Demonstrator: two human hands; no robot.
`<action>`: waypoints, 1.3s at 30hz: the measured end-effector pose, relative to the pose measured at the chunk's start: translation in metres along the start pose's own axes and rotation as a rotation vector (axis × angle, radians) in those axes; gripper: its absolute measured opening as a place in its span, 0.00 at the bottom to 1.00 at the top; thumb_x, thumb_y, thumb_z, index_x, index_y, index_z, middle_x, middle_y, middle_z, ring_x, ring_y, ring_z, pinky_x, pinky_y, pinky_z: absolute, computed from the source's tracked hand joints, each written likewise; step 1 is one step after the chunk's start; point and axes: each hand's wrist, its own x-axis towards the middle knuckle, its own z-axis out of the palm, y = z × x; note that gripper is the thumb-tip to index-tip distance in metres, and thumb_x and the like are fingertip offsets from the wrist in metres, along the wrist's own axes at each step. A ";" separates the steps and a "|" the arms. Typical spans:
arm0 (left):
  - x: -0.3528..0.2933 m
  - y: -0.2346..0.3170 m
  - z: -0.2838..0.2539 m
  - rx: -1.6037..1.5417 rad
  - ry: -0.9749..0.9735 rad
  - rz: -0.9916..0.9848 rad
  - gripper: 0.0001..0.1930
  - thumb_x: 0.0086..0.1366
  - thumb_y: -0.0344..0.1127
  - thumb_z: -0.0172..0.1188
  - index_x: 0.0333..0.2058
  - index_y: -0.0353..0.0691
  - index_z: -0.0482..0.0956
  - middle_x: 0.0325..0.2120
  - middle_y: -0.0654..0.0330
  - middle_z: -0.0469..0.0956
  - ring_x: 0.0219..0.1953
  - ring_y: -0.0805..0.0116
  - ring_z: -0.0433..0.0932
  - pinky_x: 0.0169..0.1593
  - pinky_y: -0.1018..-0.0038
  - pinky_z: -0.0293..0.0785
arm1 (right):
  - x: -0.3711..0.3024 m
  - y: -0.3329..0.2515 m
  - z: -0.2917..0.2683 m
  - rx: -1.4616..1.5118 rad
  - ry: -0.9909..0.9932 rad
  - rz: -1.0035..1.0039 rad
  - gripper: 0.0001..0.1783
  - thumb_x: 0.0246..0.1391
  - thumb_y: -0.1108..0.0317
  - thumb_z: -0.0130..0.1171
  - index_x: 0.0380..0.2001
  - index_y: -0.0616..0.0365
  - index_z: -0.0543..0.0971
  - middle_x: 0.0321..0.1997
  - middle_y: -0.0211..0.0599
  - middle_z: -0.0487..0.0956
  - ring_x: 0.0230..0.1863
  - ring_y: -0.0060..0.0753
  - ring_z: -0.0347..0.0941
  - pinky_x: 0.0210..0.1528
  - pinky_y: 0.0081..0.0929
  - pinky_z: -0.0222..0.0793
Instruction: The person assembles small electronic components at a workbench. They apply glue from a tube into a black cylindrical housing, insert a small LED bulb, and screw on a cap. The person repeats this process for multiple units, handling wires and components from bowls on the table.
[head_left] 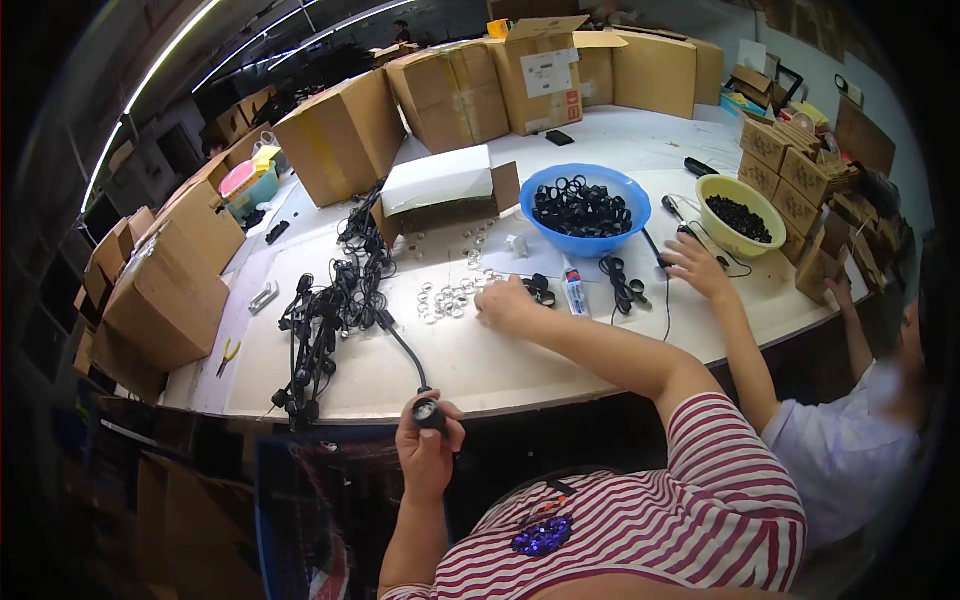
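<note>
My left hand [428,445] hangs just off the near edge of the surface [560,350], its grip closed around a small black lamp socket [427,410] with the open end facing up. Its black cable [400,345] runs from the socket up over the near edge to the tangled bundle of black cords and sockets [330,310] lying toward the left end of the surface. My right hand [503,303] rests on the surface among a scatter of small clear rings [445,298]; the fingers are curled down over them, and I cannot tell whether the grip has closed on one. Just beside that hand lie two black rings [540,288] and a small tube [572,293]. Behind them stands a blue bowl [585,243] full of black rings. Toward the right edge, another person's hand [692,262] works near a yellow bowl [740,237].
</note>
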 end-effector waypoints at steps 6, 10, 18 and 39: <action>0.007 -0.020 0.009 0.087 -0.013 -0.168 0.25 0.59 0.43 0.56 0.50 0.35 0.63 0.30 0.60 0.72 0.24 0.77 0.65 0.28 0.83 0.61 | -0.050 -0.018 -0.025 0.278 -0.003 -0.077 0.15 0.48 0.54 0.54 0.30 0.54 0.78 0.31 0.36 0.77 0.38 0.36 0.73 0.41 0.40 0.60; 0.009 -0.033 0.001 0.059 0.007 -0.207 0.12 0.61 0.28 0.51 0.43 0.36 0.67 0.30 0.59 0.74 0.25 0.78 0.66 0.29 0.85 0.61 | -0.077 -0.042 -0.065 1.075 -0.009 -0.268 0.16 0.50 0.58 0.56 0.41 0.54 0.77 0.36 0.35 0.77 0.40 0.31 0.71 0.43 0.28 0.63; 0.010 -0.041 0.004 0.350 -0.005 -0.332 0.15 0.63 0.44 0.51 0.36 0.36 0.71 0.20 0.61 0.72 0.18 0.78 0.66 0.21 0.83 0.60 | -0.103 -0.045 -0.091 0.972 0.030 -0.365 0.15 0.45 0.60 0.61 0.34 0.58 0.79 0.31 0.38 0.76 0.35 0.35 0.71 0.39 0.29 0.66; -0.003 -0.043 -0.017 0.095 0.107 -0.207 0.09 0.62 0.30 0.48 0.39 0.35 0.73 0.18 0.65 0.68 0.19 0.80 0.61 0.24 0.85 0.55 | -0.074 -0.026 -0.009 0.160 0.065 -0.304 0.13 0.46 0.55 0.56 0.36 0.45 0.78 0.36 0.30 0.76 0.39 0.33 0.71 0.41 0.33 0.62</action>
